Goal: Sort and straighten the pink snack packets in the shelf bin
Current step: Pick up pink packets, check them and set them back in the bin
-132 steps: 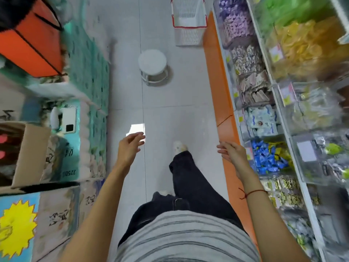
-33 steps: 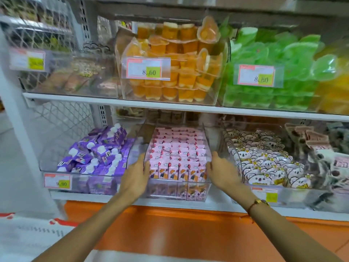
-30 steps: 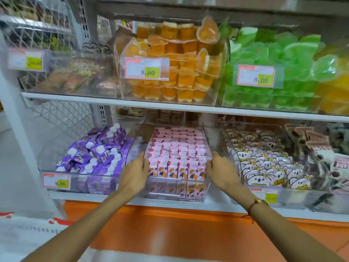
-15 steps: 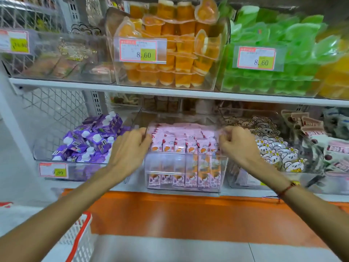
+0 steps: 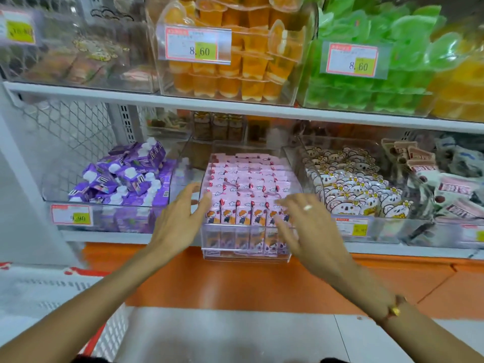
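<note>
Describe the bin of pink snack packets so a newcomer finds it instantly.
Look at the lower shelf, beneath the orange jelly cups. The clear bin sits between purple packets and koala-face packets. Only it holds neat rows of pink snack packets.

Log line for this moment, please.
stage: straightening | left hand: open at clear bin left edge | right hand: open over front pink snack packets

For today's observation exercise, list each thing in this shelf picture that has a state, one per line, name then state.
Pink packets: upright in tidy rows, filling the bin.
Pink bin: open-topped, front edge out past the shelf edge.
Left hand: open, fingers straight against the bin's left side.
Right hand: open, fingers spread at the bin's front right.
Purple packets: heaped loosely, jumbled.
</note>
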The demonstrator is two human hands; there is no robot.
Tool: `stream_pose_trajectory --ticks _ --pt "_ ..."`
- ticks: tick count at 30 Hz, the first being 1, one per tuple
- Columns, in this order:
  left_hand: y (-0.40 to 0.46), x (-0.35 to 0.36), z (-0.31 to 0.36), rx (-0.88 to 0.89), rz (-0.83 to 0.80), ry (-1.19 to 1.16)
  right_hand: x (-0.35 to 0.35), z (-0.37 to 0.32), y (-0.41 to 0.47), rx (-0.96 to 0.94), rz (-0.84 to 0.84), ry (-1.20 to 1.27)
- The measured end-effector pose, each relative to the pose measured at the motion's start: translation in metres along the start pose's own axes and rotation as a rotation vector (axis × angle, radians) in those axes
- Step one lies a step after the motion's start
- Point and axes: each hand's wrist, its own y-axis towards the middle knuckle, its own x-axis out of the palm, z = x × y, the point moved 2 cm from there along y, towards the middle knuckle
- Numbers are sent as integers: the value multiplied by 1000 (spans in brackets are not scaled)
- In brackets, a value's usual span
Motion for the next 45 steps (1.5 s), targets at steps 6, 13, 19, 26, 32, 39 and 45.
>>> stream_pose_trajectory --ticks 6,13,19,26,32,39,45 --pt "4 9 3 -23 81 -161 10 -18 -25 -149 -300 -101" --pt "5 13 -1 -98 115 -349 14 -9 81 -49 -144 166" --pt "2 22 5 -114 242 -346 122 2 209 49 -446 144" --pt "2 22 4 -141 252 -322 166 4 236 260 -514 189" --pt "-1 17 5 -174 279 -290 162 3 236 421 -217 455" --pt "21 -25 2 -290 -79 -447 122 -10 222 517 297 908" --pt "10 -47 14 -216 49 -419 55 -34 154 511 569 1021"
